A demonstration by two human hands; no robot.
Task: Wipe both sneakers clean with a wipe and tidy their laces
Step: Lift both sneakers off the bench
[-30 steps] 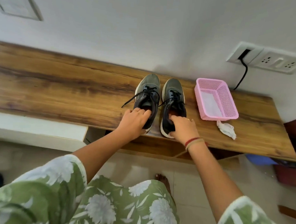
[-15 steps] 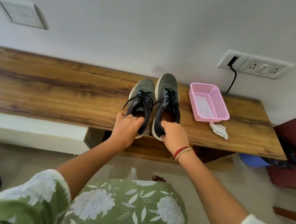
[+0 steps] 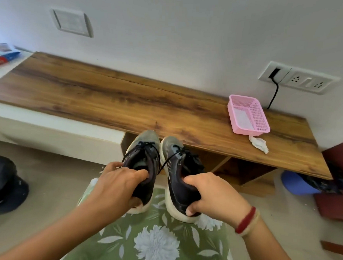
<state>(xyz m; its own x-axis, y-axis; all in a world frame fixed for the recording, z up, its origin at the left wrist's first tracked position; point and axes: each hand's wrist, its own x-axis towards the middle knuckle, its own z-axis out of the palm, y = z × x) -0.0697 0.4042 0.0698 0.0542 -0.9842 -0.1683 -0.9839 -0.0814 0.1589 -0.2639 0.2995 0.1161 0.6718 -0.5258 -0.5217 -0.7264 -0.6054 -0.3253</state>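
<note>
Two dark grey sneakers with white soles and black laces hang in the air in front of the wooden bench (image 3: 112, 99), toes pointing away from me. My left hand (image 3: 116, 184) grips the heel of the left sneaker (image 3: 143, 150), fingers hooked inside the collar. My right hand (image 3: 213, 193) grips the heel of the right sneaker (image 3: 176, 170) the same way, thumb under the sole. A lace strand trails loose between the two shoes. A crumpled white wipe (image 3: 258, 143) lies on the bench near its front edge, just in front of the pink basket (image 3: 262, 122).
The pink mesh basket holds a white sheet. A wall socket (image 3: 300, 80) with a black cable sits above the bench's right end. Open shelves lie under the bench. A dark bag (image 3: 1, 182) sits on the floor at left, a blue tub (image 3: 295, 182) at right.
Both hands have lifted the sneakers off the bench top and drawn them back toward me, so they now hang over my lap below the bench edge. The view has pulled back.
</note>
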